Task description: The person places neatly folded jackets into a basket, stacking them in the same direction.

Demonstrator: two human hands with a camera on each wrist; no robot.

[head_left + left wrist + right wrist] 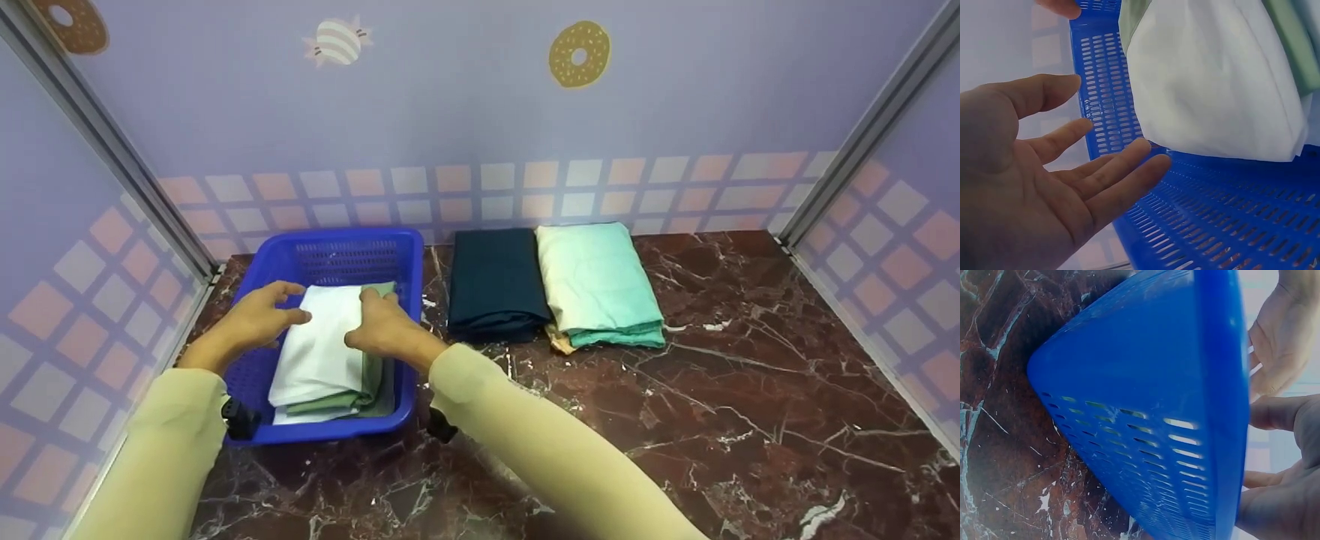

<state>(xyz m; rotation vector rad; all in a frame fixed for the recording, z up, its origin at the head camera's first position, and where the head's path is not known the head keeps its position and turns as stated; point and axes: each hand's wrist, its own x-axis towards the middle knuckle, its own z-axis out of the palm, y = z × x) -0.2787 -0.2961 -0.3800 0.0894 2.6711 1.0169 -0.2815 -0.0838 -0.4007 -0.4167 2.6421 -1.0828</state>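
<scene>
A white folded cloth point(319, 360) lies with green folded cloth point(372, 384) in a blue plastic basket point(409, 262). My left hand point(259, 313) hovers at the cloth's left side, and in the left wrist view its fingers are spread apart, holding nothing. At the stack's upper right is my right hand point(388, 328), overlapping the white and green cloth in the head view, thumb pointing left. From the right wrist view the basket's outer wall point(1123, 382) fills the middle, and the right hand's fingertips are partly hidden behind its rim.
Right of the basket, a dark navy folded cloth point(499, 281) lies beside a pale mint and cream folded cloth point(600, 281). Both are on a dark red marbled tabletop point(750, 390). A patterned lilac wall point(465, 90) stands behind, with side panels left and right.
</scene>
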